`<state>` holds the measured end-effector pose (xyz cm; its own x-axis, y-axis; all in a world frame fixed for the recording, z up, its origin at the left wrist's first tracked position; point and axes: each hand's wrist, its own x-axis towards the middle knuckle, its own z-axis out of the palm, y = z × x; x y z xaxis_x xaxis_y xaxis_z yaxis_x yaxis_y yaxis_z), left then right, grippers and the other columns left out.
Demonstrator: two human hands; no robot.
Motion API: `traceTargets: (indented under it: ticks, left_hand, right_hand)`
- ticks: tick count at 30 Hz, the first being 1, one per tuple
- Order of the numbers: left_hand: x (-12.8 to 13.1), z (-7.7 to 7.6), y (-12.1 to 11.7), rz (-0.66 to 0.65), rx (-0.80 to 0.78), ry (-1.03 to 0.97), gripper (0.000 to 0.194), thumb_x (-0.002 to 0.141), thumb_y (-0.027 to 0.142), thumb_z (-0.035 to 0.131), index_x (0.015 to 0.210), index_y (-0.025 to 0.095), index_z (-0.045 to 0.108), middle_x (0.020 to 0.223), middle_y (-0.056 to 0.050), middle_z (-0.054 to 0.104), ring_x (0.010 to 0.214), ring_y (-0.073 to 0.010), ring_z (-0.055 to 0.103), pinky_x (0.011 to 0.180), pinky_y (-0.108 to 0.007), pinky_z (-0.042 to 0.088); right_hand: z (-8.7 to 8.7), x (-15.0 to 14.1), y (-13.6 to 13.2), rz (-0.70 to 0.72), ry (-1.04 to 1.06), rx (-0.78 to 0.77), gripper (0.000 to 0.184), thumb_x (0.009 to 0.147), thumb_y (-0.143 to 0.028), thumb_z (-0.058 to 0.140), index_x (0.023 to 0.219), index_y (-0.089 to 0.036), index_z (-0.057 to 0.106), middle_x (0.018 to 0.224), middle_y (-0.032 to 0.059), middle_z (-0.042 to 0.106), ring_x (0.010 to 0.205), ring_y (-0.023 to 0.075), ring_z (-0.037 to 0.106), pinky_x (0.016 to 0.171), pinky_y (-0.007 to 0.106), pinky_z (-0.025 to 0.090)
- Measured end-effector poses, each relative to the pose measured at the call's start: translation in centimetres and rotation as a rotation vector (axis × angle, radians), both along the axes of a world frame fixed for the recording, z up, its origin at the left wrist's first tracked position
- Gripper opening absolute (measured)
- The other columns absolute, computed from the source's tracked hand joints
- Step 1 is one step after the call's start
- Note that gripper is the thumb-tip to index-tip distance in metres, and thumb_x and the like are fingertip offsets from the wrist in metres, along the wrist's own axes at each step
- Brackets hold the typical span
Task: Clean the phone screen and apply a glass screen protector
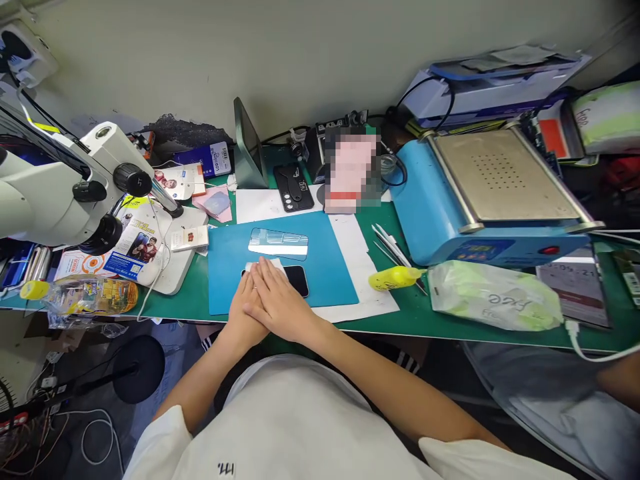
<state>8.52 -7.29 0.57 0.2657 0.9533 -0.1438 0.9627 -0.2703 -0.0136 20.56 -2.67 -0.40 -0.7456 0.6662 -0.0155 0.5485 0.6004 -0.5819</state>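
Note:
A phone [300, 281] with a dark screen lies on the blue mat [325, 260], its left part covered by my hands. Pressed on top of it is a white wipe [279, 265], of which only the far edge shows. My right hand [273, 293] lies over my left, fingers stretched flat on the wipe. Beneath and beside it, my left hand [245, 307] is also laid flat, with its fingers partly hidden. Just beyond my fingertips a clear screen protector [279, 244] with a dark outline rests on the mat.
A microscope [90, 187] and a plastic bottle [95, 295] stand left. Behind the mat are a black phone case [293, 187] and a dark-screened tablet [250, 147]. Rightward lie a yellow tube [395, 277], tweezers [393, 247], a wipes pack [495, 295] and a blue heating plate machine [435, 220].

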Motion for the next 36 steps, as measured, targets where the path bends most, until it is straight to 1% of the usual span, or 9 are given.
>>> traceTargets:
  ticks: [3, 5, 9, 12, 16, 20, 24, 30, 36]
  left_hand:
    - [-1.6, 0.4, -1.7, 0.054, -0.001, 0.018, 0.071, 0.104, 0.034, 0.048, 0.165, 0.007, 0.026, 0.172, -0.022, 0.022, 0.160, -0.0404, 0.020, 0.130, -0.056, 0.025]
    - [-1.9, 0.5, -2.8, 0.070, -0.003, 0.028, 0.072, 0.102, 0.034, 0.049, 0.165, 0.008, 0.026, 0.171, -0.021, 0.025, 0.160, -0.0390, 0.022, 0.130, -0.055, 0.027]
    - [-1.1, 0.3, -4.3, 0.075, 0.012, 0.047, 0.072, 0.101, 0.034, 0.051, 0.165, 0.009, 0.027, 0.172, -0.021, 0.024, 0.160, -0.0387, 0.022, 0.130, -0.056, 0.027]
    - [0.2, -0.1, -4.6, 0.056, 0.025, 0.051, 0.073, 0.101, 0.036, 0.053, 0.165, 0.011, 0.029, 0.172, -0.020, 0.023, 0.160, -0.0400, 0.020, 0.130, -0.058, 0.026]
    - [2.2, -0.8, -4.0, 0.015, 0.030, 0.042, 0.075, 0.101, 0.037, 0.052, 0.166, 0.011, 0.025, 0.172, -0.021, 0.023, 0.160, -0.0406, 0.020, 0.129, -0.059, 0.026]
    - [4.5, -1.2, -2.4, -0.041, 0.021, 0.016, 0.075, 0.101, 0.037, 0.053, 0.166, 0.010, 0.025, 0.172, -0.022, 0.020, 0.161, -0.0403, 0.018, 0.129, -0.058, 0.027]
    - [5.7, -1.1, -0.1, -0.088, 0.009, -0.022, 0.072, 0.103, 0.037, 0.052, 0.165, 0.010, 0.028, 0.173, -0.020, 0.022, 0.161, -0.0384, 0.020, 0.130, -0.056, 0.027]
    - [4.0, -0.3, 2.2, -0.168, -0.001, -0.078, 0.069, 0.104, 0.038, 0.047, 0.165, 0.010, 0.027, 0.171, -0.019, 0.027, 0.161, -0.0353, 0.022, 0.131, -0.053, 0.024]
    - [0.0, -0.2, 0.8, -0.070, -0.002, -0.098, 0.070, 0.103, 0.035, 0.048, 0.164, 0.007, 0.027, 0.170, -0.022, 0.029, 0.161, -0.0336, 0.023, 0.131, -0.052, 0.024]
  right_hand:
    - [0.4, -1.8, -0.9, 0.059, 0.025, 0.001, 0.098, 0.101, -0.075, 0.025, 0.165, 0.000, 0.019, 0.173, 0.0226, 0.012, 0.163, 0.0344, 0.007, 0.132, 0.054, 0.017]
    - [0.5, -2.3, -1.7, 0.075, 0.037, 0.003, 0.098, 0.101, -0.075, 0.026, 0.164, 0.000, 0.020, 0.173, 0.0230, 0.013, 0.163, 0.0343, 0.007, 0.131, 0.054, 0.019]
    - [0.6, -1.4, -3.1, 0.089, 0.051, 0.009, 0.097, 0.101, -0.074, 0.029, 0.164, 0.000, 0.022, 0.172, 0.0241, 0.015, 0.162, 0.0341, 0.012, 0.130, 0.054, 0.023]
    - [0.4, 0.0, -3.6, 0.077, 0.058, 0.015, 0.096, 0.102, -0.072, 0.031, 0.164, 0.000, 0.022, 0.172, 0.0240, 0.016, 0.162, 0.0343, 0.013, 0.130, 0.054, 0.024]
    - [-0.3, 2.4, -3.8, 0.019, 0.051, 0.031, 0.092, 0.102, -0.070, 0.033, 0.166, -0.005, 0.018, 0.172, 0.0217, 0.015, 0.162, 0.0352, 0.011, 0.128, 0.058, 0.027]
    - [-1.0, 4.7, -3.2, -0.035, 0.057, 0.074, 0.092, 0.103, -0.068, 0.034, 0.167, -0.006, 0.011, 0.173, 0.0217, 0.013, 0.162, 0.0336, 0.009, 0.129, 0.057, 0.026]
    - [-1.2, 5.9, -1.7, -0.113, 0.034, 0.091, 0.089, 0.104, -0.066, 0.031, 0.166, -0.003, 0.016, 0.172, 0.0231, 0.017, 0.162, 0.0330, 0.011, 0.129, 0.055, 0.026]
    - [-0.7, 4.6, 0.3, -0.161, -0.052, 0.039, 0.092, 0.104, -0.068, 0.027, 0.163, 0.002, 0.022, 0.171, 0.0260, 0.017, 0.161, 0.0367, 0.014, 0.130, 0.056, 0.024]
    - [-0.2, 0.5, 0.1, -0.060, -0.055, 0.031, 0.094, 0.103, -0.071, 0.024, 0.164, 0.001, 0.021, 0.172, 0.0242, 0.017, 0.162, 0.0362, 0.013, 0.130, 0.057, 0.023]
